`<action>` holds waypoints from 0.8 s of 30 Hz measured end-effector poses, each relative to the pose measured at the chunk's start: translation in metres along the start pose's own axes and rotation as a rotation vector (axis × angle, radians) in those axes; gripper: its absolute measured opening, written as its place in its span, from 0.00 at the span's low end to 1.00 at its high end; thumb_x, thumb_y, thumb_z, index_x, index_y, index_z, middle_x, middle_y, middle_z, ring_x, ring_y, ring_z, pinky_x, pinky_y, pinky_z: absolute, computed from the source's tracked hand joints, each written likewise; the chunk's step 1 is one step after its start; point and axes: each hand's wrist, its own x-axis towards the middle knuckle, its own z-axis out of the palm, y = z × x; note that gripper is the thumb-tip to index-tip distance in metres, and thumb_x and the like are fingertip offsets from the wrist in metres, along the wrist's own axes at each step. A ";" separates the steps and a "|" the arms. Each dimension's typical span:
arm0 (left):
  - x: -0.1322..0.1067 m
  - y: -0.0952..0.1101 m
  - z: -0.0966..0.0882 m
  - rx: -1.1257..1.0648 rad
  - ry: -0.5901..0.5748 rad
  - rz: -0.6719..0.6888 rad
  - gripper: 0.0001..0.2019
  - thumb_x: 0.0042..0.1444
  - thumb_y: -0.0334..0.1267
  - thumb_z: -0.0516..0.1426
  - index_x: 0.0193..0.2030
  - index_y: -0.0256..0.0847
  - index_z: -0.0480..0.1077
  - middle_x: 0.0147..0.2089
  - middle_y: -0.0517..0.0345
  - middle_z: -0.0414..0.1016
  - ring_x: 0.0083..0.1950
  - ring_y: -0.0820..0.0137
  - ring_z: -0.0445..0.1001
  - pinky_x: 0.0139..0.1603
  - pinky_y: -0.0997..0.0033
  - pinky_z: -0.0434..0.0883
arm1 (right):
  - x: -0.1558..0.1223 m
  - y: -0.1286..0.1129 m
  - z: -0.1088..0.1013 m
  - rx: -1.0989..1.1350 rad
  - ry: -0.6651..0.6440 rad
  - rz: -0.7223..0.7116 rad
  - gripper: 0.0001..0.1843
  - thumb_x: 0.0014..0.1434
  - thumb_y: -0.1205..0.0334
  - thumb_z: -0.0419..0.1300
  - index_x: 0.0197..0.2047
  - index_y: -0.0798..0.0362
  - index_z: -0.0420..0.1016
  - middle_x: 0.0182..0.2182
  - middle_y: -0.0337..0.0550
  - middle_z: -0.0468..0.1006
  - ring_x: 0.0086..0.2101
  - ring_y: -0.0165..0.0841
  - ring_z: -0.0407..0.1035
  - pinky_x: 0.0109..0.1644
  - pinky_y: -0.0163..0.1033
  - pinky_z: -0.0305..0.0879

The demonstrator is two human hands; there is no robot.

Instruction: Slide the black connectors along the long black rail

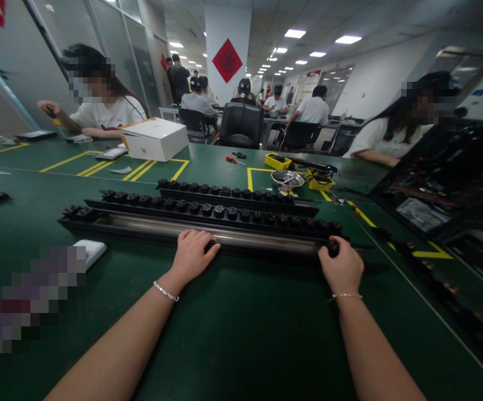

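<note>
"Black front rail [262, 241] straight ahead, lying long across the green table [233, 334], bare metal gleaming down its channel!"

"And the hands?"

"Right hand [345, 267] has a round black piece [332, 247] pinched between thumb and fingers, at the rail's right end. Left hand [192, 255] lies curled over the near edge, around the middle; whether it grips anything, I cannot tell."

"Behind that?"

"Two more black rails [227, 223], just beyond, lined with round black parts [220, 211]!"
</note>
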 end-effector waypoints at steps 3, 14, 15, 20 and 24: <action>0.000 0.000 0.000 0.000 -0.002 -0.001 0.11 0.60 0.46 0.51 0.35 0.44 0.70 0.36 0.59 0.76 0.41 0.64 0.71 0.52 0.57 0.56 | 0.000 0.001 -0.001 0.001 -0.015 0.018 0.25 0.53 0.55 0.51 0.51 0.57 0.70 0.45 0.53 0.75 0.46 0.45 0.67 0.54 0.51 0.57; 0.000 0.000 0.000 -0.006 -0.002 -0.017 0.11 0.59 0.46 0.52 0.35 0.44 0.71 0.35 0.58 0.77 0.41 0.63 0.71 0.52 0.56 0.57 | -0.001 0.003 0.000 0.035 0.001 -0.011 0.25 0.53 0.53 0.50 0.50 0.56 0.69 0.42 0.51 0.74 0.44 0.44 0.66 0.53 0.50 0.56; 0.000 0.000 0.000 -0.005 -0.003 -0.018 0.10 0.59 0.46 0.52 0.35 0.45 0.71 0.36 0.58 0.77 0.41 0.63 0.71 0.52 0.56 0.57 | -0.001 0.004 0.000 0.035 0.008 -0.010 0.24 0.53 0.54 0.50 0.50 0.56 0.69 0.43 0.51 0.74 0.43 0.44 0.66 0.53 0.50 0.56; 0.001 0.001 -0.001 0.002 -0.012 -0.014 0.10 0.60 0.46 0.52 0.35 0.45 0.70 0.36 0.58 0.77 0.42 0.63 0.71 0.52 0.56 0.57 | 0.001 0.006 -0.001 0.004 0.028 0.032 0.24 0.52 0.54 0.52 0.49 0.56 0.70 0.41 0.52 0.75 0.43 0.44 0.66 0.53 0.52 0.55; 0.000 0.001 -0.002 0.000 -0.012 -0.010 0.11 0.60 0.46 0.51 0.36 0.44 0.70 0.36 0.58 0.77 0.42 0.63 0.71 0.53 0.56 0.57 | 0.002 0.008 -0.001 0.011 0.064 0.037 0.25 0.50 0.54 0.52 0.49 0.57 0.72 0.41 0.53 0.75 0.42 0.44 0.66 0.54 0.51 0.55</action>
